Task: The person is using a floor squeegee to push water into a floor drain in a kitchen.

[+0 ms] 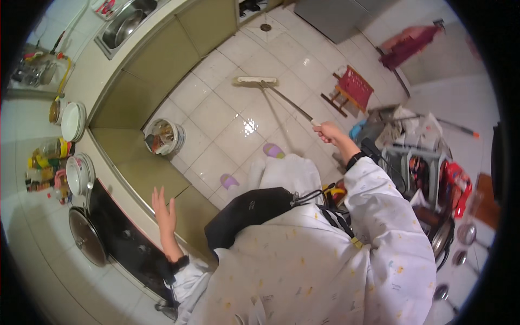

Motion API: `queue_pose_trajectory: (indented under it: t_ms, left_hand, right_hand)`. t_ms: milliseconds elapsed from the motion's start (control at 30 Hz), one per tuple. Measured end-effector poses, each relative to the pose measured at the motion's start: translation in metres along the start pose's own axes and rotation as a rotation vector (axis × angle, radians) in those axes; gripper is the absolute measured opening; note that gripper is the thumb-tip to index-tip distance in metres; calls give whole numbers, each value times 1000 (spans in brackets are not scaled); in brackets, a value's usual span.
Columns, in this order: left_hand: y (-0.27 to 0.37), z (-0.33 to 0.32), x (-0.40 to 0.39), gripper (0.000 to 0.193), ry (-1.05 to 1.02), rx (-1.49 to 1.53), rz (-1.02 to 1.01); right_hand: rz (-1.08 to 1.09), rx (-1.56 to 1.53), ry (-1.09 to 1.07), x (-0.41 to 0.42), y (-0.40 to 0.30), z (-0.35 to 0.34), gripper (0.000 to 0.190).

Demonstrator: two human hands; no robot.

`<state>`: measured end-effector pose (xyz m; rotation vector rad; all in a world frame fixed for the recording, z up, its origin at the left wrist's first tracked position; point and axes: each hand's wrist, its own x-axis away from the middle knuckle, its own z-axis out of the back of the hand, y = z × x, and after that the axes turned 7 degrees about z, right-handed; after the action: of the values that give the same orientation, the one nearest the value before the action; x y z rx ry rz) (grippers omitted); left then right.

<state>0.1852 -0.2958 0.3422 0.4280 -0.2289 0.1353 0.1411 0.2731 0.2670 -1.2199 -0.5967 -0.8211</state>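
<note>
My right hand [330, 133] is closed around the pale grip of a long-handled floor mop [290, 102]. Its flat, off-white head [256, 81] lies on the wet-looking tiled floor [217, 122], well ahead of my slippers. My left hand [165, 211] holds nothing; its fingers are spread beside the edge of the kitchen counter, near the black glass cooktop [122, 227]. A white bucket [165, 137] with mixed waste in it stands on the floor in the corner of the olive cabinets [162, 53].
A folding stool with a red seat [354, 87] stands right of the mop. A rack [418, 162] crowded with kitchen goods is close by my right arm. Stacked bowls [74, 122], a glass lid [86, 237] and a steel sink [126, 28] line the counter. A floor drain [265, 27] lies far ahead.
</note>
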Motion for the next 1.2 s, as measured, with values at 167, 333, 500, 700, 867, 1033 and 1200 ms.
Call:
queue_pose_trajectory:
  t_ms: [167, 333, 500, 700, 867, 1033, 1200]
  left_hand:
    - [-31, 24, -59, 45, -42, -15, -212]
    - [-50, 34, -93, 45, -83, -46, -381]
    - [-45, 39, -107, 44, -97, -38, -488]
    - [-48, 45, -106, 44, -136, -48, -534]
    - [-70, 59, -101, 43, -119, -54, -428]
    - [-85, 70, -83, 44, -92, -53, -309]
    - [-77, 83, -50, 43, -42, 38, -129]
  right_hand:
    - [76, 14, 94, 119, 97, -27, 24]
    - [-1, 6, 131, 243, 178, -84, 20]
    - [-195, -82, 145, 324, 257, -143, 32]
    - [-377, -162, 231, 357, 317, -207, 45]
    - [-178, -106, 299, 322, 345, -229, 44]
    - [-134, -91, 232, 246, 300, -204, 46]
    - [-266, -178, 132, 94, 246, -179, 45]
